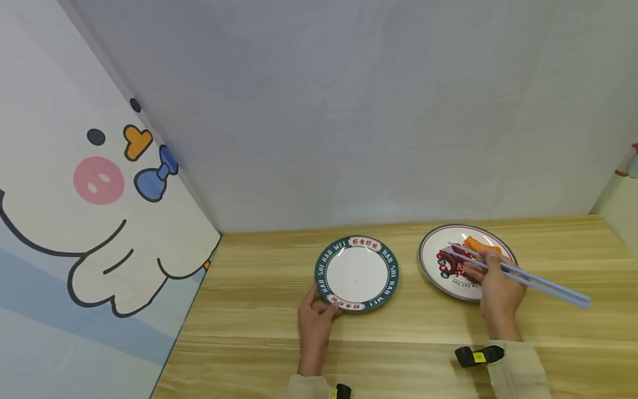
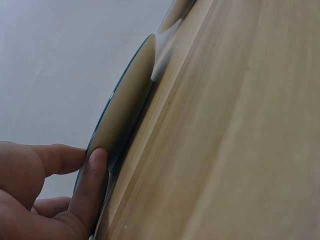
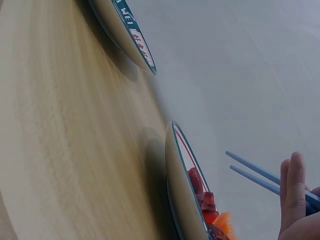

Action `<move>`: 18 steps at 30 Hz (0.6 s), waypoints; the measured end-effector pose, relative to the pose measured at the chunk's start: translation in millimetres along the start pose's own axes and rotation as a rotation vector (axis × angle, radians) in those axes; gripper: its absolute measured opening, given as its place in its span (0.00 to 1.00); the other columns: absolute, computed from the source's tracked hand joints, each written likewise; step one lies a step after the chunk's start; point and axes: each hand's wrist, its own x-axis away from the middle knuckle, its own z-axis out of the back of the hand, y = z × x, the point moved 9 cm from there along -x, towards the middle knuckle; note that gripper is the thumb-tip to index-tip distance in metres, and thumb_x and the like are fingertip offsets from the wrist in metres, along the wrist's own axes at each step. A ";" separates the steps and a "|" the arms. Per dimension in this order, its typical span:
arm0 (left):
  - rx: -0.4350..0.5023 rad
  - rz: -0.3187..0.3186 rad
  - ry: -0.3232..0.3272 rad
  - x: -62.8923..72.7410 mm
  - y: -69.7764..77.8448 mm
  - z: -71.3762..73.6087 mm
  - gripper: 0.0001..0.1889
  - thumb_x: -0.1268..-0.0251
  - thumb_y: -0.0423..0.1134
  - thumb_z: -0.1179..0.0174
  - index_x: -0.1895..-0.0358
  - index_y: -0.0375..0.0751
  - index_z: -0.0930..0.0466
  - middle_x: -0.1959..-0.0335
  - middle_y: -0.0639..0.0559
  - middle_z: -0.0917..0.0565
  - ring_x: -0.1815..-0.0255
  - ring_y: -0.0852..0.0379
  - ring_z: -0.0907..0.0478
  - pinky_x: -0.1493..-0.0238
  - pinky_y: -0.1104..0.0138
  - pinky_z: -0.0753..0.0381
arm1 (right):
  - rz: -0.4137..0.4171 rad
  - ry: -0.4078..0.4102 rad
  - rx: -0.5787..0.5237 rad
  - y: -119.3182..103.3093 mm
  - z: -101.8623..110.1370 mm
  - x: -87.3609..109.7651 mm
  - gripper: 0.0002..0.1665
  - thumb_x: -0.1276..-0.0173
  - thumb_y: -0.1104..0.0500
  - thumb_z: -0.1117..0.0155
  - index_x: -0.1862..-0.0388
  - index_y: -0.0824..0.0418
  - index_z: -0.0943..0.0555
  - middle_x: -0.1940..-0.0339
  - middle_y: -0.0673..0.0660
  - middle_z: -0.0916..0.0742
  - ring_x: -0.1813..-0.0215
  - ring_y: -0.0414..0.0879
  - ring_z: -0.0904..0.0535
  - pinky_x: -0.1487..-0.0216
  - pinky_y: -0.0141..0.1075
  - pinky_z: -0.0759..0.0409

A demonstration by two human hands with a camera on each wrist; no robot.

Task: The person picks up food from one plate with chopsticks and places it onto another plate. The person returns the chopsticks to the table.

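My left hand (image 1: pixel 315 320) pinches the near left rim of a white plate (image 1: pixel 356 274) with a dark green lettered border. In the left wrist view, the fingers grip the plate's edge (image 2: pixel 122 102) from the side, close to the tabletop. My right hand (image 1: pixel 502 293) holds a pair of light blue chopsticks (image 1: pixel 545 285) over a second plate (image 1: pixel 432 246), white with a thin green and red rim. Dark red food pieces (image 1: pixel 447 265) and an orange piece (image 1: pixel 480 245) lie on it. The chopstick tips stand slightly apart above the food in the right wrist view, with nothing between them.
Both plates stand on a wood-grain table (image 1: pixel 249 310), side by side near a plain pale backdrop (image 1: pixel 374 122). A cartoon-printed panel (image 1: pixel 114 233) rises along the table's left edge. Black devices (image 1: pixel 478 356) are strapped at the wrists.
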 end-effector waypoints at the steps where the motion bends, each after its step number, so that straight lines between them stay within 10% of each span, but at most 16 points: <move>1: -0.001 -0.002 0.000 0.0 0.1 0.2 0.41 0.37 0.16 0.36 0.20 0.29 0.39 0.37 0.32 0.26 0.63 0.58 0.20 0.59 0.68 0.04 | 0.005 -0.013 0.004 -0.3 -1.7 1.3 0.12 0.19 0.67 0.42 0.63 0.66 0.14 0.70 0.54 0.09 0.76 0.44 0.10 0.74 0.31 0.07; 18: -0.003 0.007 -0.007 1.4 2.6 1.0 0.41 0.37 0.16 0.36 0.20 0.28 0.40 0.36 0.32 0.26 0.62 0.57 0.20 0.59 0.68 0.04 | 0.116 -0.202 0.231 -5.7 -30.2 18.9 0.11 0.18 0.62 0.40 0.60 0.62 0.13 0.70 0.51 0.08 0.72 0.40 0.10 0.69 0.30 0.07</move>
